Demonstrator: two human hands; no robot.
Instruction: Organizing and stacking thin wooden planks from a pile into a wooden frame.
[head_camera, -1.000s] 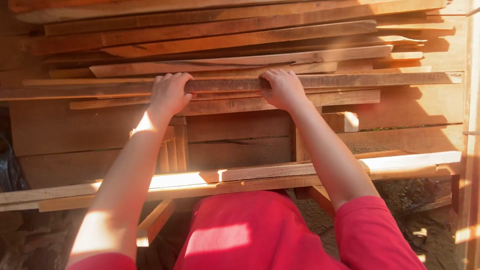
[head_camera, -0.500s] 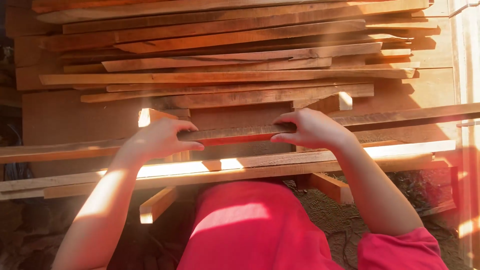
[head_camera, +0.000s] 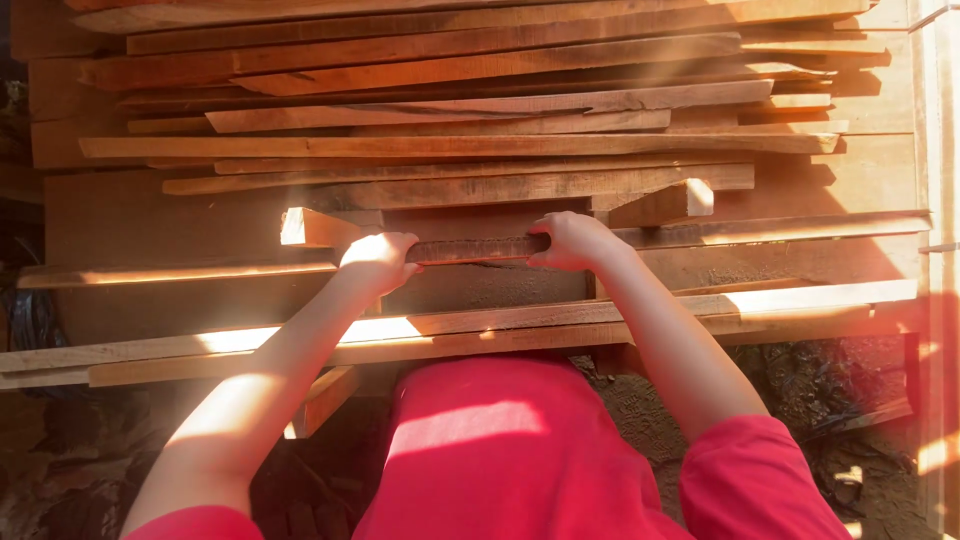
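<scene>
A long wooden slat (head_camera: 480, 247) is gripped near its middle by the left hand (head_camera: 378, 258) and right hand (head_camera: 568, 240), fingers curled over it, just in front of the stacked planks (head_camera: 480, 120). A level, two-handed carry appears called for.
</scene>
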